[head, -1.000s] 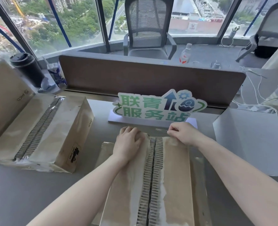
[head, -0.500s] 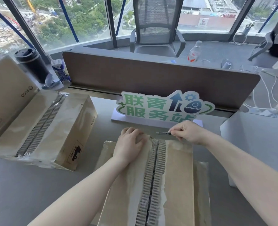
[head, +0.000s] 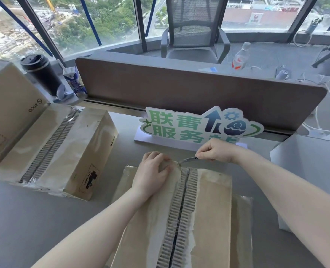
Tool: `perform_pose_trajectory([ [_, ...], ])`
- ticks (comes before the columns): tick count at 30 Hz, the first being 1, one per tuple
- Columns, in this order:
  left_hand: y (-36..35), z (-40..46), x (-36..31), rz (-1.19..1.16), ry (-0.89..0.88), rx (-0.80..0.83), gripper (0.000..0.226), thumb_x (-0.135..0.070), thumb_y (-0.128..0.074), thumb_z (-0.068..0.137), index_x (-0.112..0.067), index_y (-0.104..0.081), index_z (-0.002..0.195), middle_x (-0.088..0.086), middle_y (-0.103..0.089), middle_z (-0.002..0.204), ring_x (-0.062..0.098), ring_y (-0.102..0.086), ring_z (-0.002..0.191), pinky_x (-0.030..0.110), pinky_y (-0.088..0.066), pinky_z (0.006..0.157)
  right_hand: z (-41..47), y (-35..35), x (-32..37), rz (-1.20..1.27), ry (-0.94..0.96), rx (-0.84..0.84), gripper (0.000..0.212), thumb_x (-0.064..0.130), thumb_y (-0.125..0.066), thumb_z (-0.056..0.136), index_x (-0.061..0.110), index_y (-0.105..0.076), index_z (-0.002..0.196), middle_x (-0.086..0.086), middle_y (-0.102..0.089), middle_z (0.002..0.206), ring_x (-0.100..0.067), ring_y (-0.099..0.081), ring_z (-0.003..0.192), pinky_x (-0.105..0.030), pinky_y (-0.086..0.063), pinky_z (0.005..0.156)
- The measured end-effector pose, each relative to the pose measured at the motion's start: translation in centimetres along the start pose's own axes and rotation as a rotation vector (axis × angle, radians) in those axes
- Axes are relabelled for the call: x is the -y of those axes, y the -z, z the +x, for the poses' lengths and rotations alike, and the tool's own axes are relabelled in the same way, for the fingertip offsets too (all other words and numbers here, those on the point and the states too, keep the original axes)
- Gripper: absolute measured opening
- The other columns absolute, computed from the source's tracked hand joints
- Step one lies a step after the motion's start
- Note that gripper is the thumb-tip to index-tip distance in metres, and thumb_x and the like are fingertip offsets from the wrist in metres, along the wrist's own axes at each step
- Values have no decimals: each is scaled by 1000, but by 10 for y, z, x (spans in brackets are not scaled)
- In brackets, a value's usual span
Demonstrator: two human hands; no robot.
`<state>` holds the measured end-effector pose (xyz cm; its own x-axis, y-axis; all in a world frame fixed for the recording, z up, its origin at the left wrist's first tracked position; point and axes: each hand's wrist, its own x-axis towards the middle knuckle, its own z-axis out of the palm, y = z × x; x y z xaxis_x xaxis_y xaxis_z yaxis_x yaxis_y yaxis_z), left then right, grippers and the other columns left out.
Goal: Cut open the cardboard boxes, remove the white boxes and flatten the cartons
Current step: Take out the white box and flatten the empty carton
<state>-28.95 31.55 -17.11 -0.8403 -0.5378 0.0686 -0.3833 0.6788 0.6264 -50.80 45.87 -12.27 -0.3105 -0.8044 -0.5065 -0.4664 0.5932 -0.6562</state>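
A brown cardboard box [head: 212,209] lies in front of me, its top seam a strip of torn corrugation under clear tape. My left hand [head: 154,171] presses flat on the box's far left flap. My right hand [head: 217,150] pinches a small utility knife [head: 188,160], whose blade tip touches the far end of the seam. A second taped box [head: 54,151] sits to the left, and a third box [head: 7,105] stands behind it at the far left. No white inner box shows.
A green-lettered sign [head: 199,126] stands just beyond the box, in front of a brown desk divider [head: 179,86]. A black tumbler [head: 41,73] is at the back left. A white box [head: 311,171] sits on the right. An office chair [head: 195,29] is behind the divider.
My right hand has brought the knife out and lowered its blade tip to the far end of the seam. My left hand has stayed pressed on the flap. The camera has moved closer.
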Motion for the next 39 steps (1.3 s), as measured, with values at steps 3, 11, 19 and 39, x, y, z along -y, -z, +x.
perform_pose_trajectory([
  [3, 0, 0, 0, -6, 9, 8, 25, -31, -65, 90, -22, -67, 113, -9, -60, 112, 16, -41, 119, 18, -30, 97, 6, 0, -2, -20, 6, 32, 15, 39, -64, 89, 36, -78, 85, -1, -71, 82, -14, -53, 73, -35, -45, 72],
  [11, 2, -1, -4, 16, 23, 23, 26, -31, -63, 91, -21, -65, 114, -5, -59, 114, 17, -40, 120, 23, -32, 98, 19, -1, 8, -214, 38, 142, 19, 33, -58, 93, 29, -75, 86, 13, -65, 71, -9, -54, 66, -30, -45, 68],
  [19, 1, 1, -5, 37, 51, 73, 19, -33, -62, 89, -29, -63, 108, -12, -56, 105, 17, -41, 115, 32, -40, 95, 21, 3, 18, -477, 63, 159, 19, 37, -53, 88, 36, -71, 85, 12, -69, 83, -14, -62, 81, -37, -53, 76],
  [39, 3, 5, -3, 4, 177, 124, 30, -34, -55, 94, -29, -59, 123, -7, -53, 122, 17, -33, 125, 29, -34, 99, -65, 1, 21, -216, -97, -331, 22, 29, -50, 98, 24, -60, 78, 1, -67, 69, -11, -60, 49, -39, -56, 66],
])
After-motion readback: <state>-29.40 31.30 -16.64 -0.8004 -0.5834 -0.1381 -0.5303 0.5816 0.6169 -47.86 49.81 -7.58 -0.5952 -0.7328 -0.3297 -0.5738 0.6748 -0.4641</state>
